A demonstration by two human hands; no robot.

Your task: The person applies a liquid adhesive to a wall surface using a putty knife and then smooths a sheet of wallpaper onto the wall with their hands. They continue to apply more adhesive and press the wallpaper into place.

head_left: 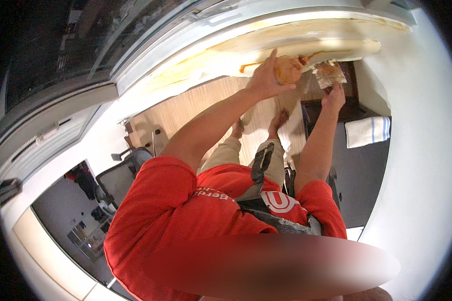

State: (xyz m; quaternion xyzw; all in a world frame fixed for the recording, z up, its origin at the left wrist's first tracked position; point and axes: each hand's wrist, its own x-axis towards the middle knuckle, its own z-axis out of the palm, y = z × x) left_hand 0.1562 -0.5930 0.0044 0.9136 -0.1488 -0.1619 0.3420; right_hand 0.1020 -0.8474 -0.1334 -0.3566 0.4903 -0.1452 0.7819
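In my left hand (267,80) is a rounded, translucent tan container (287,70), tilted, with a dark reddish-brown mouth toward the sill. The fingers wrap around its side. An amber streak (331,52) runs along the front edge of the pale window sill (201,62), on both sides of the container. My right hand (334,97) grips the dark handle of a wide putty knife (329,75). Its squarish blade is smeared with tan and brown material and is held up close to the sill's edge, right of the container. Whether the blade touches the sill, I cannot tell.
A dark window (85,50) rises behind the sill, and a white wall (427,150) stands at the right. Below right is a dark cabinet (359,175) with a striped towel (367,132). An office chair (120,173) stands at left on the wood floor (186,108).
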